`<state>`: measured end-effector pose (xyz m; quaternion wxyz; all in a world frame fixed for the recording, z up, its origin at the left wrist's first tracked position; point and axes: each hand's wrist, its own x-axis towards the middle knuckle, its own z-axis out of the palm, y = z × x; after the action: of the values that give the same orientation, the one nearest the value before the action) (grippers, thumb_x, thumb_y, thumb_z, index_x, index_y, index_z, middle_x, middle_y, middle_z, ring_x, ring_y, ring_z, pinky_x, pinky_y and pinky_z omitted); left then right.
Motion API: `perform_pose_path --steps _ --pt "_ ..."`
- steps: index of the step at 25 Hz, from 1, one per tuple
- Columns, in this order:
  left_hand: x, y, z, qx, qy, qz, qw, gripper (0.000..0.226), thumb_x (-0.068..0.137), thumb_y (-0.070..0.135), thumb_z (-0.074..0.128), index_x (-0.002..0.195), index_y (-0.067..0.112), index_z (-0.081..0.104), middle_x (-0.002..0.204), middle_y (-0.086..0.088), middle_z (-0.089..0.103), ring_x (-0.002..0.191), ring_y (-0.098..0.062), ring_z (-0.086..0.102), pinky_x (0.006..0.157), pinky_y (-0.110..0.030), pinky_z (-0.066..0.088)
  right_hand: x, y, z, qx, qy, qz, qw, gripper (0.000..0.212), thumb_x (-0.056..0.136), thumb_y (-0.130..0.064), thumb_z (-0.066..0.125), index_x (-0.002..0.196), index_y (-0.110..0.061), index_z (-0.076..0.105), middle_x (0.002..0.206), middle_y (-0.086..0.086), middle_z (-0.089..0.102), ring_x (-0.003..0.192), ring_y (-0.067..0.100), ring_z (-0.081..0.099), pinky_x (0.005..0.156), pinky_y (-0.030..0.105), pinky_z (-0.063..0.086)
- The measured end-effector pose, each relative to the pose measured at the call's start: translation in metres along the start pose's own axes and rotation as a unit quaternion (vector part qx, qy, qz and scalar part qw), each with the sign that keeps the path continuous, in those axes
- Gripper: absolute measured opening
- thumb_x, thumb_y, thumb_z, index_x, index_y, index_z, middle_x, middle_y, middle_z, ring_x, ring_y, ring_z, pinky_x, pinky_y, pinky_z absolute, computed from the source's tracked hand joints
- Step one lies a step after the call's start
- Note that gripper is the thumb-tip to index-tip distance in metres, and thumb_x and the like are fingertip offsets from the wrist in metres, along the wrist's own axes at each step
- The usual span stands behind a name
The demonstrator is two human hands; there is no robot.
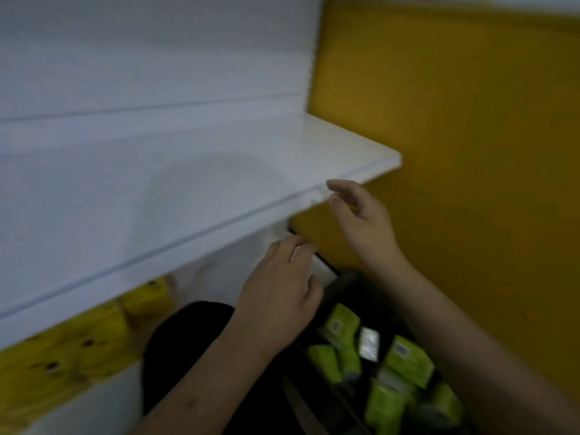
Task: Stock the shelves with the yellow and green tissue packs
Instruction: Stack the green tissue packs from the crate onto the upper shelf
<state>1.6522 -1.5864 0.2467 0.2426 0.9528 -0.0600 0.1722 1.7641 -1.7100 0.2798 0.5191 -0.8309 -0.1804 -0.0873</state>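
Note:
Several green tissue packs point(405, 362) lie in a dark basket point(354, 287) at the bottom right. Yellow tissue packs point(78, 346) stand in a row on the lower shelf at the left, under the white upper shelf point(194, 183). My left hand point(282, 296) hovers above the basket's left end with fingers loosely spread, holding nothing. Just below the upper shelf's front edge, my right hand point(361, 221) is raised with its fingers relaxed and empty. The picture is blurred by motion.
A yellow-ochre wall panel point(470, 136) fills the right side behind the shelf end. My dark trouser leg point(188, 356) is between the yellow packs and the basket. The white upper shelf juts out toward me at chest height.

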Motion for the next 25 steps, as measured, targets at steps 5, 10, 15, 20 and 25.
perform_pose_path --steps 5,10,15,20,25 --pt "0.028 0.019 0.114 0.026 -0.354 -0.019 0.935 0.060 0.094 0.043 0.050 0.147 0.021 0.033 0.154 -0.005 0.026 0.137 -0.026 0.032 0.107 -0.035 0.037 -0.048 0.165 -0.051 -0.149 -0.026 0.221 0.964 0.034 0.098 -0.026 0.050 0.129 -0.014 0.056 0.121 0.008 0.063 0.102 0.022 0.061 0.075 0.023 0.039" --pt "0.035 0.005 0.196 0.064 -0.473 -0.054 0.877 0.057 0.093 0.045 0.049 0.143 0.020 0.040 0.141 -0.010 0.043 0.124 -0.029 0.048 0.100 -0.038 0.043 -0.105 0.315 -0.019 -0.197 -0.108 0.408 0.885 0.054 0.094 -0.026 0.056 0.141 -0.004 0.040 0.132 0.019 0.054 0.109 0.032 0.058 0.075 0.030 0.040" --pt "0.025 -0.029 0.232 0.045 -0.480 -0.123 0.867 0.046 0.094 0.045 0.047 0.132 0.017 0.046 0.130 -0.013 0.047 0.119 -0.033 0.050 0.099 -0.039 0.043 -0.119 0.389 0.051 -0.206 -0.144 0.430 0.867 0.075 0.085 -0.032 0.069 0.145 -0.005 0.035 0.135 0.023 0.046 0.123 0.038 0.049 0.095 0.036 0.041" --pt "0.037 -0.074 0.239 0.134 -0.423 -0.196 0.874 0.036 0.096 0.037 0.043 0.123 0.015 0.049 0.131 -0.011 0.046 0.118 -0.030 0.045 0.098 -0.039 0.036 -0.091 0.439 0.124 -0.171 -0.095 0.490 0.850 0.081 0.074 -0.051 0.074 0.133 -0.004 0.045 0.129 0.025 0.052 0.118 0.042 0.054 0.096 0.042 0.045" --pt "0.052 -0.085 0.245 0.068 -0.365 -0.220 0.902 0.028 0.094 0.033 0.045 0.111 0.012 0.051 0.120 -0.011 0.049 0.111 -0.030 0.045 0.092 -0.039 0.041 -0.057 0.460 0.156 -0.122 0.003 0.631 0.766 0.117 0.071 -0.055 0.076 0.151 -0.005 0.008 0.150 0.022 0.029 0.138 0.038 0.035 0.111 0.046 0.031"
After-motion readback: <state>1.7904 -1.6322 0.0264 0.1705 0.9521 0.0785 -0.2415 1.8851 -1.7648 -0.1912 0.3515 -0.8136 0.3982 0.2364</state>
